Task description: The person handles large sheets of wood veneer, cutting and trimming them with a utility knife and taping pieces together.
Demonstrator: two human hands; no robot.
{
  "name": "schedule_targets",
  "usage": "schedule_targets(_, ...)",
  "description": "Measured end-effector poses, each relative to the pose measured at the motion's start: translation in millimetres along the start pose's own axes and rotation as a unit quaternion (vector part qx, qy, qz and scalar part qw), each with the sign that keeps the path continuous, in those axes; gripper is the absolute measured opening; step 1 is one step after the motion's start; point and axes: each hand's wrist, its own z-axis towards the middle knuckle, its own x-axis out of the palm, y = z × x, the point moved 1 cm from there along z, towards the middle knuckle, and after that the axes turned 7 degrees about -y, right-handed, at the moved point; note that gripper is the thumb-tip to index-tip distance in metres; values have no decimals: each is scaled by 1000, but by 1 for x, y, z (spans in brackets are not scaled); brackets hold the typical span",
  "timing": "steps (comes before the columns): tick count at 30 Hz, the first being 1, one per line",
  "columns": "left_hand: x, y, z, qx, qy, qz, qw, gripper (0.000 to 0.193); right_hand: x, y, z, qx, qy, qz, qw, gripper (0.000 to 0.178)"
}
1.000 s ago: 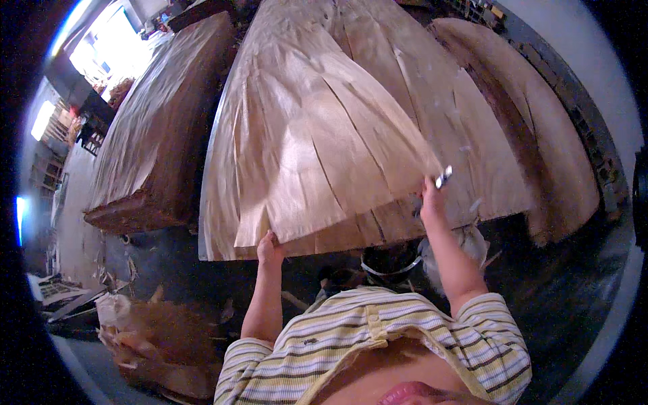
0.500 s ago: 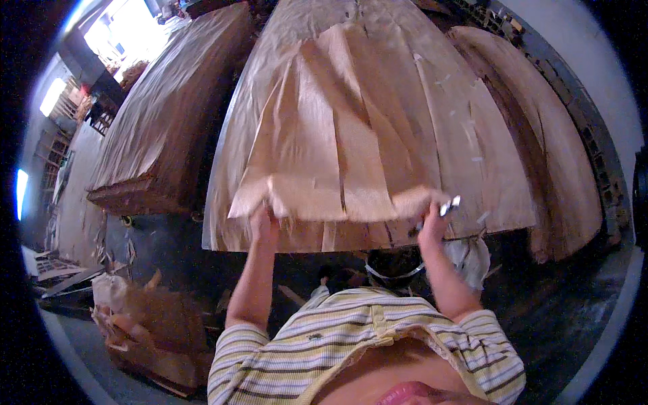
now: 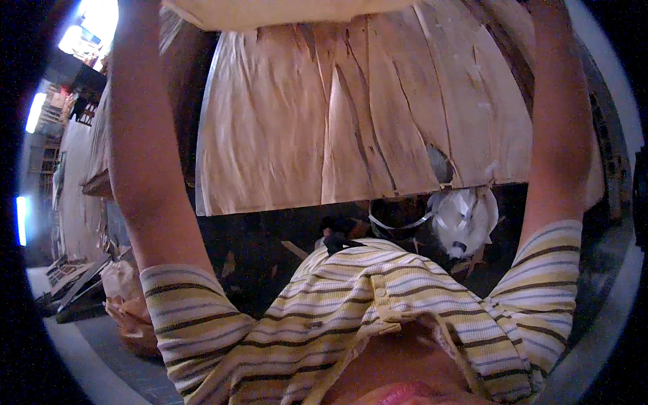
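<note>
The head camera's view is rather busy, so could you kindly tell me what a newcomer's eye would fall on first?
Probably the left arm and right arm, which run up either side and frame everything. Between them, a pale sheet crosses the top edge, above a broad wood-coloured sheet with dark splits in the centre. The striped shirt fills the lower middle, with a crumpled white bundle just above it, right of centre.

Your 1 view comes from the left of 2 fisheye cameras on your head, facing down and ahead; it sits close above your striped shirt (image 3: 324, 297), with the stacked wood sheets (image 3: 270, 128) farther off, toward the upper edge.
</note>
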Motion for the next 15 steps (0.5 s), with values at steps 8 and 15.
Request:
schedule_targets(8,-44,-42,-141,-6,-106,49,993,34,-94,40,-120,-164,-74,-312,933,37)
schedule_targets(15,-112,21,-316,-268,-264,101,921,37,-202,-29,-251,82,-126,-383,911,26)
